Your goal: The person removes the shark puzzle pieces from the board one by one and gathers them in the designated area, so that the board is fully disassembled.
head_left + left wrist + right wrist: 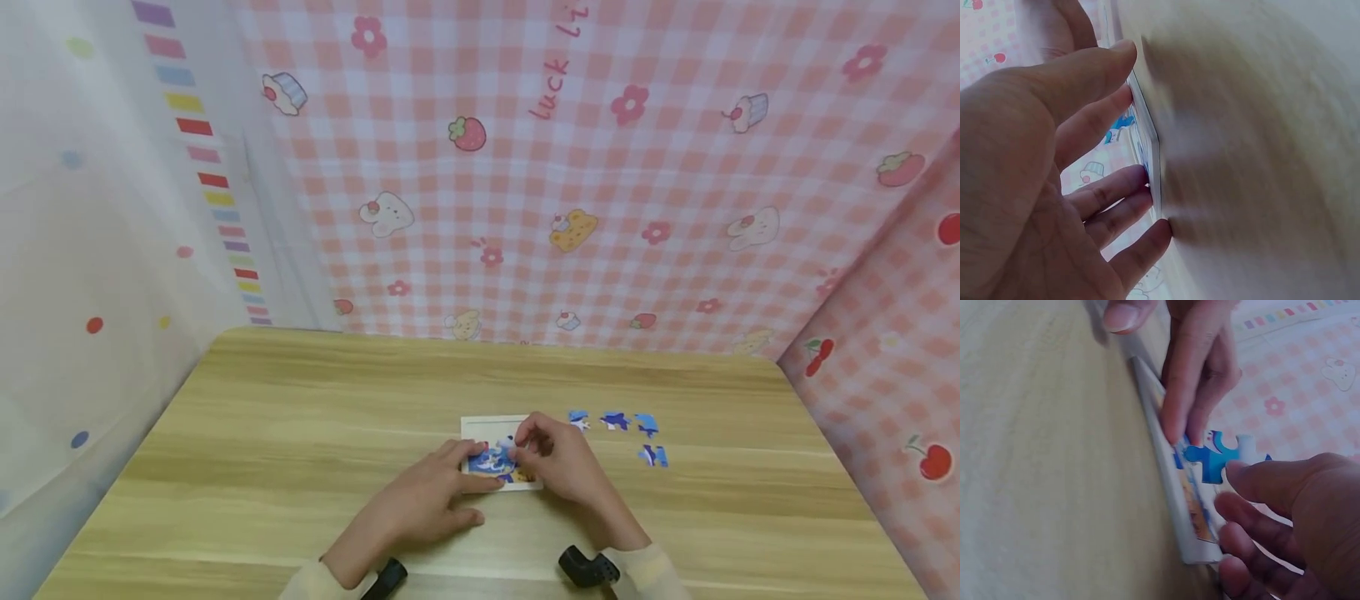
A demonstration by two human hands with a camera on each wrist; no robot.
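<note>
Blue jigsaw piece [1213, 467]: above the white puzzle tray [480, 419], towards its 2 o'clock; looks light, stiff, perhaps card, knobs liable to crease, so take it by the body.
Right hand [566, 462]: thumb and fingers pinch that piece near its edge.
Left hand [429, 497]: fingers spread, fairly straight, tips at the tray, gripping nothing.
Tray: shallow, seemingly part-filled with picture pieces.
Loose pieces [615, 421]: four, tray's 2 to 3 o'clock, on the wood-grain table [300, 433].
</note>
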